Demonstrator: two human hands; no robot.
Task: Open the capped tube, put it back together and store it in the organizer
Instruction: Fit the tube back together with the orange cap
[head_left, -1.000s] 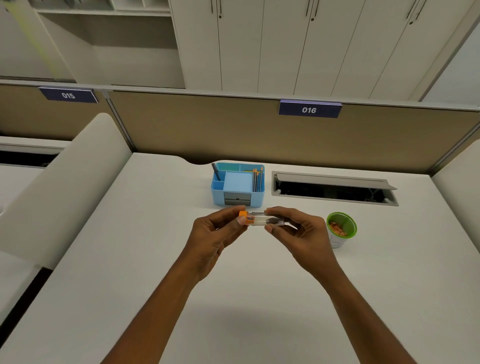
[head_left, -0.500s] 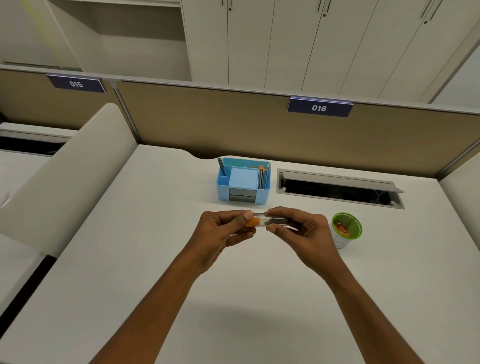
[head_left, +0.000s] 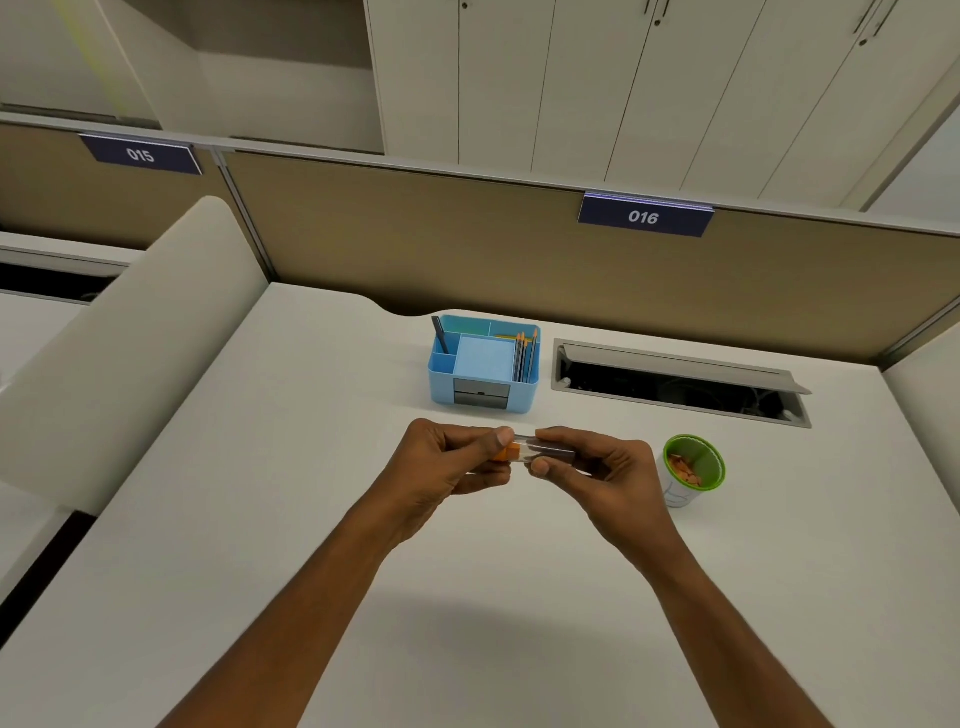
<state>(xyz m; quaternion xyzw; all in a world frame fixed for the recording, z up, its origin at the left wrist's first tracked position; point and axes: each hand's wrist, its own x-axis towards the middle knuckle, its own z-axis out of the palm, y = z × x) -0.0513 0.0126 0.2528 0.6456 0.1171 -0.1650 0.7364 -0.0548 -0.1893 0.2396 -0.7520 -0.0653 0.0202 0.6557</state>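
A clear tube (head_left: 540, 450) with dark contents lies level between my hands, above the white desk (head_left: 467, 597). Its orange cap (head_left: 506, 453) is at the left end, pinched by the thumb and fingers of my left hand (head_left: 447, 462). My right hand (head_left: 602, 470) grips the tube's body from the right. Whether the cap is still seated on the tube is unclear. The blue organizer (head_left: 484, 364) stands just behind my hands, holding a pad, a dark pen and several pencils.
A green-rimmed cup (head_left: 693, 470) with orange bits stands right of my right hand. An open cable hatch (head_left: 680, 382) lies in the desk at the back right. Padded dividers flank the desk, and a tan partition closes the back.
My left fingers have closed over the orange cap, which showed fully a second ago. The view has tilted, so the hands and desk items sit slightly lower right in frame.
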